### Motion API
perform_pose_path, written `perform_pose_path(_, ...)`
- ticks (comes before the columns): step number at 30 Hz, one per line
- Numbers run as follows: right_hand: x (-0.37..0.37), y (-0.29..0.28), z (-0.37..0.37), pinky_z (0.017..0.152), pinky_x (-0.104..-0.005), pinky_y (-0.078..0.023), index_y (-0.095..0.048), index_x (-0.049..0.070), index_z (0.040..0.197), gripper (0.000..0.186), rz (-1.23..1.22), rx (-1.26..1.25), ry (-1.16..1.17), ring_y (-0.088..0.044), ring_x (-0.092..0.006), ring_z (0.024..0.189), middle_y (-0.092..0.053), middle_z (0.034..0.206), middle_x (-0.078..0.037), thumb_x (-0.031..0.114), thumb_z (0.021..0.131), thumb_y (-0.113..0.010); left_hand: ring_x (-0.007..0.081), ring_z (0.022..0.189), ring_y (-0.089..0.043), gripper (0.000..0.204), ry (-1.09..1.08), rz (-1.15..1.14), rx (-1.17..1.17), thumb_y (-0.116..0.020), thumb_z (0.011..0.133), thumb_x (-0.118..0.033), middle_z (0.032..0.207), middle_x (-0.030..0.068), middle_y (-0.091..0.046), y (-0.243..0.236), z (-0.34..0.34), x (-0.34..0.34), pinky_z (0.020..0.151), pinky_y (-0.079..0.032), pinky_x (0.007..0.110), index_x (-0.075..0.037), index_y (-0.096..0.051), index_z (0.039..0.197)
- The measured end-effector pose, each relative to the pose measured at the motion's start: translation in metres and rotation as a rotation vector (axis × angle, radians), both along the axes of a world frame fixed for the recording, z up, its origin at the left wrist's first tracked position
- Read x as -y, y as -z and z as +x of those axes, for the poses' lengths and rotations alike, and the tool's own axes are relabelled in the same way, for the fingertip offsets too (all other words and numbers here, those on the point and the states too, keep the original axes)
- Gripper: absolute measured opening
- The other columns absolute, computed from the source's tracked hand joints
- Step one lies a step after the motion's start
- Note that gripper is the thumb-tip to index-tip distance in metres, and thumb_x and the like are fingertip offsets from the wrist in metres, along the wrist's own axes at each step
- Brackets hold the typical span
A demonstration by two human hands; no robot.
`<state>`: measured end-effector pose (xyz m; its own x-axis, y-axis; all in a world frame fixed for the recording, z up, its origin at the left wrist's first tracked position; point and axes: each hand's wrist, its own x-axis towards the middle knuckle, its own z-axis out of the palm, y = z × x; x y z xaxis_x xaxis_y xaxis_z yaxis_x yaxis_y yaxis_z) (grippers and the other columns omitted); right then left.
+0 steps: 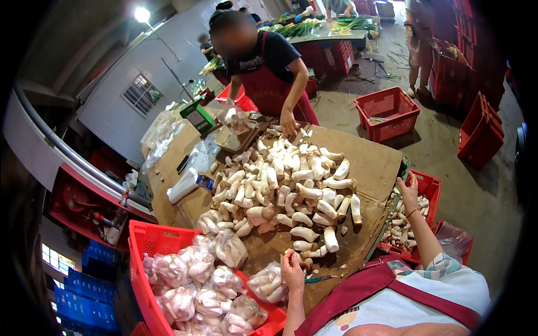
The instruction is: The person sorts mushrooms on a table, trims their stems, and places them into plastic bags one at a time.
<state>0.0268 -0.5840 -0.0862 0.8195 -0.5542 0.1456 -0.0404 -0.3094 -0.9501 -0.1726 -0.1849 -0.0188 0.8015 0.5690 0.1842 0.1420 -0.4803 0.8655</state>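
Note:
A large heap of king oyster mushrooms (302,190) lies on the cardboard-covered table (358,148). My left hand (292,273) is at the table's near edge with its fingers curled together. A mushroom end shows right beside those fingers, but I cannot tell what they grip. My right hand (410,194) is raised at the table's right edge, fingers apart and nothing seen in them. Below it stands a red crate (428,187) with mushroom trimmings (399,228). A green-handled knife (318,279) lies on the table just right of my left hand.
At the near left a red crate (159,238) holds several bagged mushrooms (196,269). Across the table a co-worker (269,73) in a red apron holds a clear bag (234,119) by a scale (230,140). Another red crate (386,112) stands on the floor.

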Motion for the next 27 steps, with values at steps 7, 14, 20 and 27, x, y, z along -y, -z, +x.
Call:
perform_pose_path(7, -0.006, -0.012, -0.006, 0.106, -0.0392, -0.031, -0.041, 0.007, 0.138, 0.069, 0.052, -0.054, -0.054, -0.037, -0.0292, 0.131, -0.039, 0.141, -0.013, 0.038, 0.084, -0.069, 0.0150, 0.082, -0.059, 0.022, -0.007, 0.047, 0.011, -0.054, 0.095, -0.017, 0.096, 0.0077, -0.063, 0.006, 0.001, -0.008, 0.074, -0.047, 0.028, 0.000, -0.062, 0.105)
perform_pose_path(14, -0.017, -0.021, -0.005, 0.103, -0.0326, -0.033, -0.046, 0.001, 0.131, 0.061, 0.100, -0.018, -0.025, -0.043, -0.0218, 0.123, -0.046, 0.132, -0.011, 0.026, 0.082, -0.071, 0.0278, 0.089, -0.061, 0.019, -0.054, -0.011, 0.026, -0.055, 0.093, -0.015, 0.096, 0.0128, -0.063, 0.008, -0.006, -0.013, 0.078, -0.048, 0.035, 0.000, -0.062, 0.103)
perform_pose_path(20, -0.026, -0.030, -0.007, 0.103, -0.0375, -0.034, -0.044, 0.005, 0.135, 0.063, 0.138, -0.021, -0.122, -0.040, -0.0289, 0.127, -0.042, 0.137, -0.011, 0.030, 0.084, -0.070, 0.0224, 0.086, -0.058, 0.019, -0.074, -0.046, 0.015, -0.054, 0.093, -0.013, 0.095, 0.0115, -0.062, -0.006, -0.011, -0.017, 0.077, -0.047, 0.032, 0.001, -0.060, 0.104)
perform_pose_path(27, -0.040, -0.008, -0.009, 0.095, -0.0343, -0.041, -0.046, 0.007, 0.133, 0.063, 0.091, 0.001, -0.292, -0.040, -0.0251, 0.128, -0.038, 0.141, -0.010, 0.030, 0.082, -0.073, 0.0212, 0.085, -0.060, 0.019, -0.066, -0.104, -0.004, -0.057, 0.091, -0.010, 0.096, 0.0113, -0.062, 0.002, -0.025, -0.014, 0.077, -0.048, 0.032, 0.001, -0.060, 0.106)
